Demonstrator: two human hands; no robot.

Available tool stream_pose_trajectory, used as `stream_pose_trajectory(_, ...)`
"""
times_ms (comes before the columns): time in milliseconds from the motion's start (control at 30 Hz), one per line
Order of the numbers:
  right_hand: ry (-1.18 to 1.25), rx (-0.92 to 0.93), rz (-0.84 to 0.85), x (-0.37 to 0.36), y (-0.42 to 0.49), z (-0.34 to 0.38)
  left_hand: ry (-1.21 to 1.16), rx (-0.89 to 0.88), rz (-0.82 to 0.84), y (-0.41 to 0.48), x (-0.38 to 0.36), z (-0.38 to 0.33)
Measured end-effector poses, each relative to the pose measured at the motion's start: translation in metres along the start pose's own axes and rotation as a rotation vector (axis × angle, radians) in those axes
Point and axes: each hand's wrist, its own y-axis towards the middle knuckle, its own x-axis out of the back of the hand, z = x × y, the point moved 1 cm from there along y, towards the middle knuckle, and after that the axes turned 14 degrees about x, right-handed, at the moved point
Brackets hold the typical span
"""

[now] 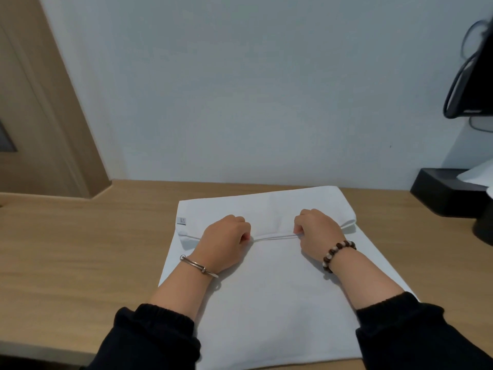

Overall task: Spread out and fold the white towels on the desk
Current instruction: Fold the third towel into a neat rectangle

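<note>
The towel [266, 289] is showing plain white, its small label [181, 220] carrying grey print. The tabletop [80, 249] is showing light tan wood grain, and the wall [240, 89] is looking pale blue-grey. Black sleeves [149, 340] are covering both forearms; the left wrist is wearing a silver bangle [198, 265], the right brown-and-cream beads [337, 253]

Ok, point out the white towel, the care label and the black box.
white towel [280, 303]: head view, flat near layer
care label [181, 220]: head view, printed face
black box [441, 200]: head view, front wall
</note>
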Motion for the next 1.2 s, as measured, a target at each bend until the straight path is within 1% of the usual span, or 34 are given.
stream_pose_trajectory(100,0.195,-0.094,-0.039,0.004,-0.003,-0.005,-0.091,0.061,0.005,0.000,0.001,0.001)
stream_pose_trajectory(200,0.166,-0.228,-0.133,0.012,-0.007,-0.019,-0.156,0.107,0.045,-0.001,0.002,0.001)
stream_pose_trajectory(300,0.130,-0.435,-0.194,0.018,-0.015,-0.043,-0.188,0.145,0.064,-0.001,0.003,0.001)
stream_pose_trajectory(367,0.164,-0.539,-0.226,0.019,-0.020,-0.055,-0.199,0.159,0.067,-0.001,0.004,0.001)
stream_pose_trajectory(467,0.241,-0.637,-0.298,0.017,-0.024,-0.062,-0.214,0.171,0.075,-0.001,0.005,0.001)
stream_pose_trajectory(533,0.249,-0.697,-0.301,0.015,-0.027,-0.065,-0.219,0.177,0.086,-0.001,0.005,0.001)
stream_pose_trajectory(600,0.249,-0.750,-0.268,0.015,-0.029,-0.070,-0.220,0.177,0.096,0.000,0.005,0.000)
stream_pose_trajectory(667,0.269,-0.752,-0.256,0.013,-0.028,-0.074,-0.215,0.170,0.098,0.000,0.004,0.000)
stream_pose_trajectory(733,0.318,-0.740,-0.316,0.012,-0.027,-0.076,-0.200,0.158,0.097,0.000,0.004,0.000)
stream_pose_trajectory(800,0.344,-0.774,-0.350,0.013,-0.027,-0.074,-0.189,0.144,0.092,-0.001,0.005,0.001)
stream_pose_trajectory(833,0.314,-0.797,-0.322,0.014,-0.028,-0.071,-0.193,0.138,0.090,-0.001,0.006,0.002)
stream_pose_trajectory(900,0.153,-0.815,-0.218,0.016,-0.030,-0.065,-0.212,0.124,0.089,-0.001,0.006,0.004)
stream_pose_trajectory(967,-0.039,-0.760,-0.191,0.018,-0.027,-0.056,-0.238,0.113,0.089,-0.003,0.006,0.005)
stream_pose_trajectory(1033,-0.149,-0.608,-0.231,0.022,-0.017,-0.042,-0.257,0.109,0.085,-0.004,0.006,0.003)
stream_pose_trajectory(1100,-0.133,-0.344,-0.217,0.020,-0.001,-0.019,-0.270,0.113,0.084,-0.003,0.005,0.002)
stream_pose_trajectory(1133,-0.076,-0.209,-0.174,0.016,0.007,-0.005,-0.278,0.113,0.082,-0.004,0.005,0.002)
stream_pose_trajectory(1200,0.079,-0.030,0.001,0.001,0.018,0.019,-0.293,0.109,0.074,-0.004,0.005,0.004)
